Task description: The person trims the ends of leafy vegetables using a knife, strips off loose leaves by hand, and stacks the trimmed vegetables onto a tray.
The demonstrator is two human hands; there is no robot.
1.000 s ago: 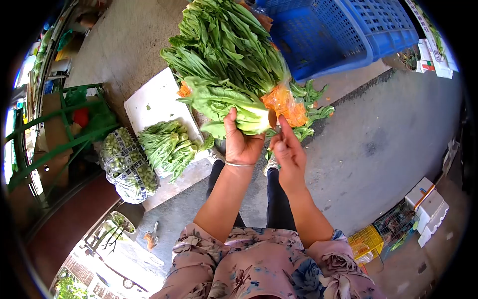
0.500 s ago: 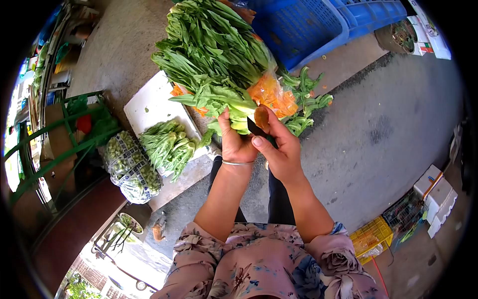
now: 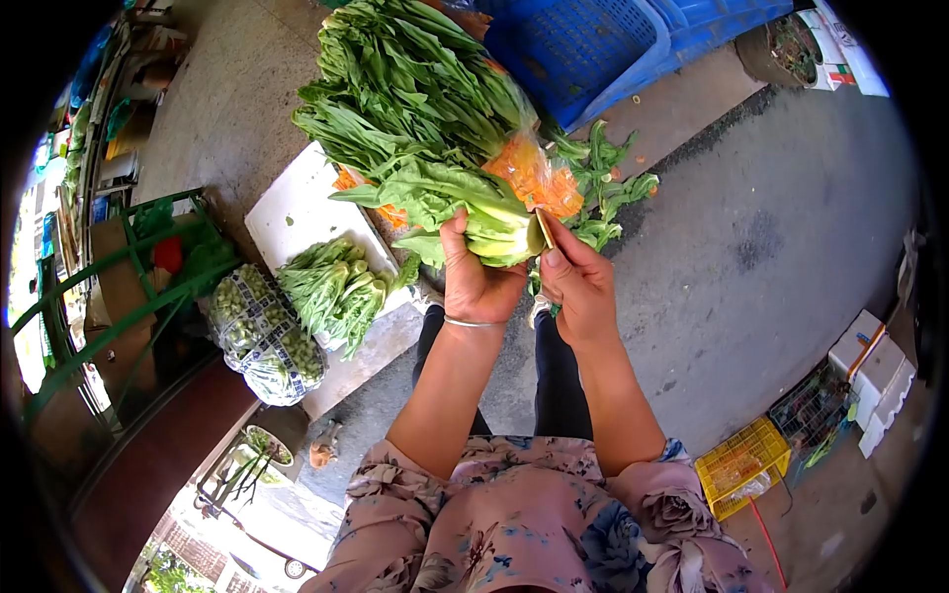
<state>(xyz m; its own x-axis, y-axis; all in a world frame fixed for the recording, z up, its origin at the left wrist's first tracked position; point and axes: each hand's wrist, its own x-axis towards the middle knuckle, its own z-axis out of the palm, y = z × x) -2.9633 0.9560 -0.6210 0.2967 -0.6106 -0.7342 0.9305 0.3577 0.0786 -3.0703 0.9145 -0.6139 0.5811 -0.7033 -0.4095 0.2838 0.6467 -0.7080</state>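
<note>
My left hand [image 3: 478,282] is wrapped round a leafy green vegetable [image 3: 465,208], its pale base pointing right. Close against that base, my right hand [image 3: 578,282] grips a knife [image 3: 545,229], whose blade is seen nearly edge-on. Behind both hands lies a large pile of long-leaved greens [image 3: 405,89], with orange plastic wrap [image 3: 535,176] at its lower right end. Loose leaves [image 3: 598,178] are scattered to the right of the wrap. A smaller bunch of greens [image 3: 336,292] rests on the white board [image 3: 311,212] at the left.
Blue plastic crates [image 3: 583,49] stand at the top. A netted bag of green produce [image 3: 265,331] is left of the board, near a green metal frame [image 3: 119,306]. At the lower right are a yellow crate [image 3: 741,466] and a white foam box [image 3: 875,381]. A small animal [image 3: 323,447] is at lower left.
The knife blade, broad and dark half a second ago, now shows edge-on at the vegetable's base. The pile and crates have shifted slightly up and left in view. My left hand keeps its hold.
</note>
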